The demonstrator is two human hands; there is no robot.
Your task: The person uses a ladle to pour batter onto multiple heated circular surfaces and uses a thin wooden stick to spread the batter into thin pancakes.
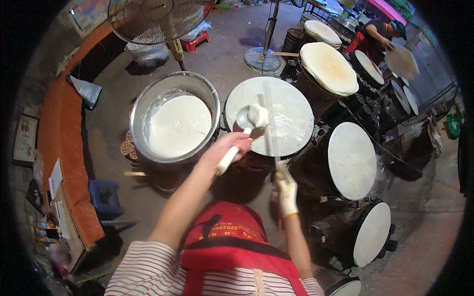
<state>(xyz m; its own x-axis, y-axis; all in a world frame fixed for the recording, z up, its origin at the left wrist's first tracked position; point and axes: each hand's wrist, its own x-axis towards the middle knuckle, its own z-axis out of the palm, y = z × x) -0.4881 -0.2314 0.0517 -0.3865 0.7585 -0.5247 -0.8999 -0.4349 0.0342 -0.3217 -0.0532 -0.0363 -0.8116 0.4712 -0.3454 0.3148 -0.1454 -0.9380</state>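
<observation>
My bare left hand (pixel 234 141) grips the white handle of a ladle (pixel 243 119), whose bowl hangs over a round griddle (pixel 295 103). A whitish rounded lump (pixel 258 115) shows at the ladle's bowl; blur hides whether it is batter or dough. A white work glove with a yellow cuff covers my right hand (pixel 287 188). It holds a long, thin, flat blade or stick (pixel 273 138), blurred, which reaches across the same griddle. Pale, streaked batter coats the griddle. Left of it, a large metal pot (pixel 216 101) contains thick white batter (pixel 181 125).
More round griddles (pixel 351 161) with pale sheets curve down the right side. Stacked flatbreads (pixel 329 68) rest on a drum behind. At the far right a person (pixel 374 37) handles a round sheet. A fan (pixel 159 18), blue stool (pixel 105 198) and orange-covered counter (pixel 61 122) stand leftward.
</observation>
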